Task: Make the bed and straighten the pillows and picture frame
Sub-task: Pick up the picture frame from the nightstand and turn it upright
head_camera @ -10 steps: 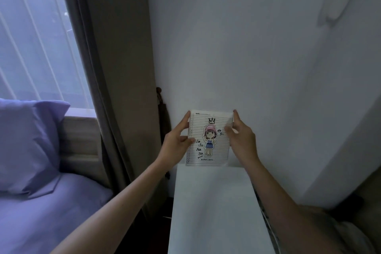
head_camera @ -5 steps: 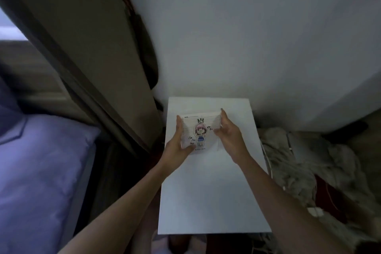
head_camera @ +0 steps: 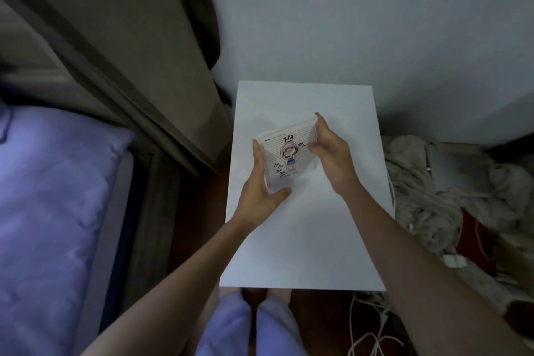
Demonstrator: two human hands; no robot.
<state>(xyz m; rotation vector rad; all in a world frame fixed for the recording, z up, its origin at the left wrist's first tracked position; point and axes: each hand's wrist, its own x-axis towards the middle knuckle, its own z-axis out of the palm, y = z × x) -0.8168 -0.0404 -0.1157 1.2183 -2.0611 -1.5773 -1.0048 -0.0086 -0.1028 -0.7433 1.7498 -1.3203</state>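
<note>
A small picture frame (head_camera: pixel 286 157) with a cartoon girl drawn on lined paper is held over the white bedside table (head_camera: pixel 306 240), tilted with its top right corner highest. My left hand (head_camera: pixel 261 191) grips its left side and bottom corner. My right hand (head_camera: pixel 329 154) holds its right edge. The bed (head_camera: pixel 49 211) with lilac bedding lies at the left; no pillow is in view.
A grey-brown curtain (head_camera: pixel 138 61) hangs between the bed and the table. A heap of cream fabric (head_camera: pixel 427 196) and white cables (head_camera: pixel 372 324) lie on the floor to the right. The white wall stands just behind the table.
My view has swung down from the wall to the tabletop. Both hands have brought the frame lower and closer, and it now tilts clockwise.
</note>
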